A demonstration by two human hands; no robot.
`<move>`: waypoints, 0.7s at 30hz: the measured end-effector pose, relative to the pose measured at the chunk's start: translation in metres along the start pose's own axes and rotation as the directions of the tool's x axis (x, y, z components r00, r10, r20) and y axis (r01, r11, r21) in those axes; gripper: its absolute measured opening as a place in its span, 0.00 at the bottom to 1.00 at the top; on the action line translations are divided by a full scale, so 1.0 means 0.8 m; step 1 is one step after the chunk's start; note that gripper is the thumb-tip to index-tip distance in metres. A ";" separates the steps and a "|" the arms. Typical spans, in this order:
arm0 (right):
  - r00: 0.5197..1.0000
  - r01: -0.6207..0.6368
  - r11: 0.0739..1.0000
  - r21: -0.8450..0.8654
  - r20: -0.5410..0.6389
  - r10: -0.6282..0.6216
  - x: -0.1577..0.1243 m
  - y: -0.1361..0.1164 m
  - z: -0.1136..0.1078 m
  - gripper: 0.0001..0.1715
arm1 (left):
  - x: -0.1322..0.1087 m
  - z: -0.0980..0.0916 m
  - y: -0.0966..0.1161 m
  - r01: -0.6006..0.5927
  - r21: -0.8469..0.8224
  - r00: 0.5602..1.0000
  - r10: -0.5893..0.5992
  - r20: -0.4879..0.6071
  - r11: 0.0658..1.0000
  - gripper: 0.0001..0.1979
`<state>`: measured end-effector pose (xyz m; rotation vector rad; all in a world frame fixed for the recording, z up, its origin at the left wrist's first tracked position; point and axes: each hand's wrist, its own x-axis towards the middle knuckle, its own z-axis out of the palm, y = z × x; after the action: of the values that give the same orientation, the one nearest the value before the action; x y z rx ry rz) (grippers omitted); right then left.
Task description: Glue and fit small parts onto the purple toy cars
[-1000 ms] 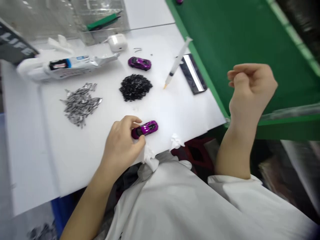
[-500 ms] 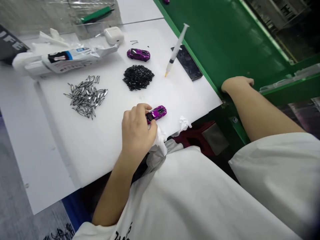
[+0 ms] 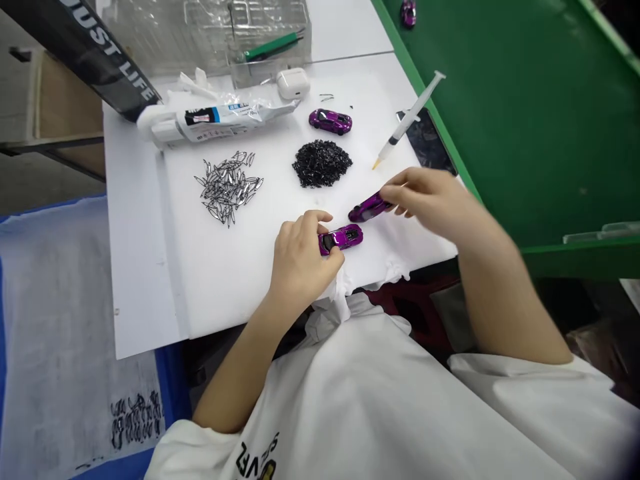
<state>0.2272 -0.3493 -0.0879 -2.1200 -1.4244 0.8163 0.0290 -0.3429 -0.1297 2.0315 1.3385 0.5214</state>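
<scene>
My left hand (image 3: 306, 263) rests on the white work surface, its thumb and fingers closed about the front end of a purple toy car (image 3: 345, 238). Just above and to the right, my right hand (image 3: 433, 200) grips a second purple toy car (image 3: 369, 208) by one end, close to the first. A third purple toy car (image 3: 331, 121) stands farther back. Between it and my hands lies a heap of small black pieces (image 3: 321, 164). Left of that is a loose pile of clear, black-edged slivers (image 3: 229, 187).
A syringe (image 3: 409, 120) with an amber tip leans over a dark phone (image 3: 431, 141). At the back lie a white tube (image 3: 225, 121), an earbud case (image 3: 293, 83) and clear plastic trays (image 3: 200, 33). The green belt (image 3: 510, 100) at right carries another purple car (image 3: 408, 13).
My right hand has come from the green machine edge to the white surface, now with a purple car in it. My left hand still holds its car. The view has shifted left.
</scene>
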 end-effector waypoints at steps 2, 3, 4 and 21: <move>1.000 -0.030 0.995 -0.098 -0.007 0.030 0.013 0.011 0.016 0.18 | 0.000 -0.001 -0.001 -0.006 -0.010 1.000 0.006 0.000 1.000 0.17; 0.999 -0.039 0.987 -0.157 -0.038 0.034 0.016 0.016 0.019 0.20 | -0.001 -0.003 -0.003 -0.013 -0.025 1.000 0.013 0.011 1.000 0.17; 0.997 -0.043 0.977 -0.207 -0.074 0.029 0.015 0.019 0.018 0.21 | -0.002 -0.006 -0.005 -0.019 -0.046 0.999 0.021 0.032 0.999 0.17; 0.678 0.702 0.505 -0.503 0.252 -0.691 -0.030 0.004 0.035 0.25 | 0.008 -0.063 -0.021 0.009 0.006 0.931 -0.010 0.364 1.000 0.23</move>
<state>0.2030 -0.3714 -0.1050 -1.5636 -2.5242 0.0609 -0.0114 -0.3178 -0.1052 2.0021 1.1216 0.1236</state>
